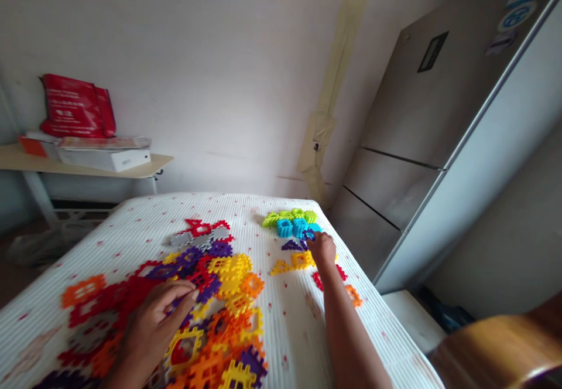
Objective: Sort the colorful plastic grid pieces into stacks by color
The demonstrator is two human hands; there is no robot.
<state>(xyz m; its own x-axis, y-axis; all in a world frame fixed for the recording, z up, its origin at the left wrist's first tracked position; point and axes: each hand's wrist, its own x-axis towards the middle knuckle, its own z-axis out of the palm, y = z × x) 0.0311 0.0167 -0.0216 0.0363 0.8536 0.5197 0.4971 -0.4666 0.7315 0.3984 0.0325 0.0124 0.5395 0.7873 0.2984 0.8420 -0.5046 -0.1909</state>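
My right hand (322, 249) reaches to the far right part of the table, its fingers closed on a purple interlocking plastic piece (308, 236). Beside it lies another purple piece (291, 245), with blue pieces (284, 228) and lime green pieces (290, 215) stacked just behind. My left hand (160, 313) is over a large mixed pile of toothed building pieces. Its thumb and fingertips are brought together close to purple and red pieces (202, 277); whatever lies between them is hidden. Yellow pieces (230, 269) and orange pieces (213, 365) spread to the right of that hand.
Yellow pieces (302, 260), red pieces (317, 280) and an orange piece (353, 296) lie around my right forearm. The table wears a white ribbed cloth (285, 330). A fridge (395, 143) stands at the right; a side table (162, 163) with a red bag (74, 108) is at the left.
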